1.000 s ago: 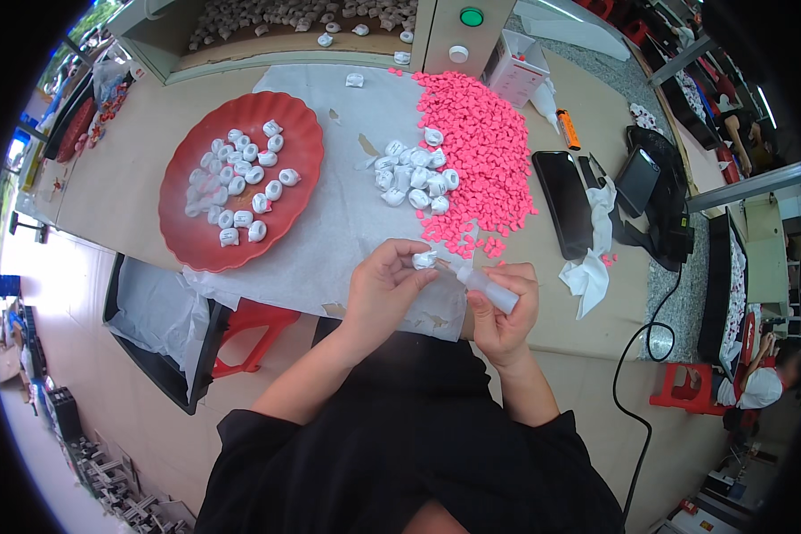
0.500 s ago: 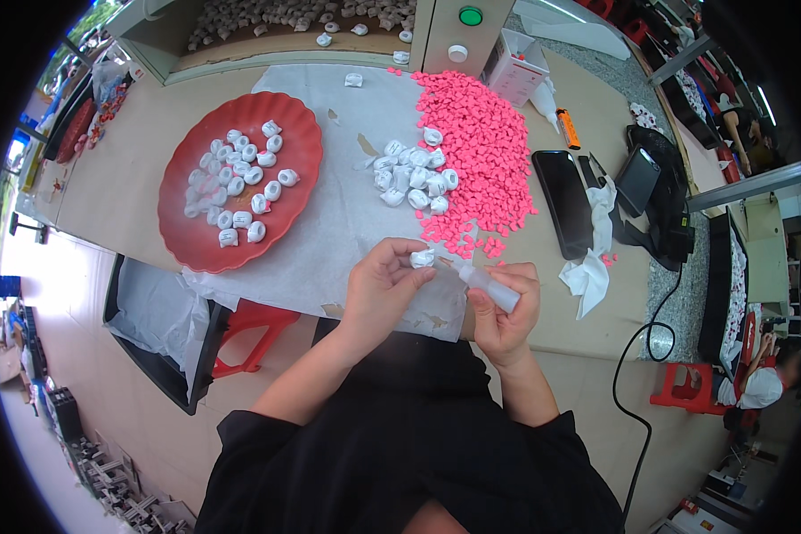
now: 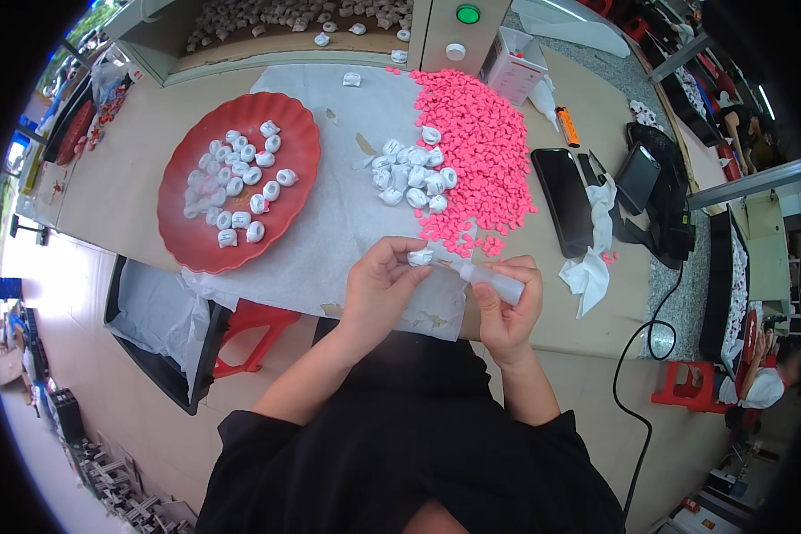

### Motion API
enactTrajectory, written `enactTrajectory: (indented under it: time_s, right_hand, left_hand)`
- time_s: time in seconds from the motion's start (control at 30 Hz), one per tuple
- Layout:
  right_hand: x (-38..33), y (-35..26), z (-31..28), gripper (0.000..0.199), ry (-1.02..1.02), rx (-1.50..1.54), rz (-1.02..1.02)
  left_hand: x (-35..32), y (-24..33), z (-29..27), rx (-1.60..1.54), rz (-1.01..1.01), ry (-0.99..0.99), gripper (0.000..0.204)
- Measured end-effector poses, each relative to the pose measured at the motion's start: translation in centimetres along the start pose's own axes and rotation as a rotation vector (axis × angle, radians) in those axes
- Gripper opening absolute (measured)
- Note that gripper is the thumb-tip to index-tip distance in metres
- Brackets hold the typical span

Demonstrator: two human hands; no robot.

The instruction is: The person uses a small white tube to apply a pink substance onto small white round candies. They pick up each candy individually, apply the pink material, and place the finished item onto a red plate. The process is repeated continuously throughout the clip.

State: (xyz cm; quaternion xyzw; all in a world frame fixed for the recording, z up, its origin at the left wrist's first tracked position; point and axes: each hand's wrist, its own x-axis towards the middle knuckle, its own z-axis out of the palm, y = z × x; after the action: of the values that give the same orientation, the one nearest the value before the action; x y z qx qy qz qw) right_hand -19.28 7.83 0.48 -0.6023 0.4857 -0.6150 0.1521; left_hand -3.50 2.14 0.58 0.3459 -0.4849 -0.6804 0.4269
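Observation:
Between thumb and fingers, my left hand pinches a small white rounded piece. My right hand is wrapped round a translucent squeeze bottle, its narrow tip pointing left at the white piece; whether the tip touches it I cannot tell. Ahead of my hands lies a cluster of similar white pieces, partly on a spread of tiny pink pieces. A red scalloped plate to the left holds several more white pieces.
White paper covers part of the table. A cabinet with a green button stands at the back. On the right lie a black phone, crumpled tissue and an orange lighter-like object. A black tray sits below the table's left front.
The squeeze bottle in my right hand has shifted slightly to the right and lies a little flatter. The white piece has turned slightly in my left fingers.

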Motion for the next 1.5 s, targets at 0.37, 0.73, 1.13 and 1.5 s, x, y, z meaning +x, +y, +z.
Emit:
enactTrajectory:
  time_s: [0.37,0.73,1.13,1.5]
  right_hand:
    - [-0.05,-0.31,0.21,0.025,0.005,0.082,0.048]
    - [0.03,-0.34,0.34,0.026,0.000,0.102,0.051]
    - [-0.16,-0.12,0.07,0.026,-0.019,0.125,0.074]
    - [0.04,-0.25,-0.03,0.025,0.002,0.095,0.075]
  left_hand:
    - [0.01,-0.16,-0.09,0.037,0.018,-0.007,0.024]
    - [0.06,-0.44,-0.22,0.075,0.007,-0.021,0.024]
    - [0.15,-0.19,-0.11,0.047,0.029,-0.033,0.025]
    - [0.07,-0.03,-0.22,0.066,-0.003,-0.026,0.026]
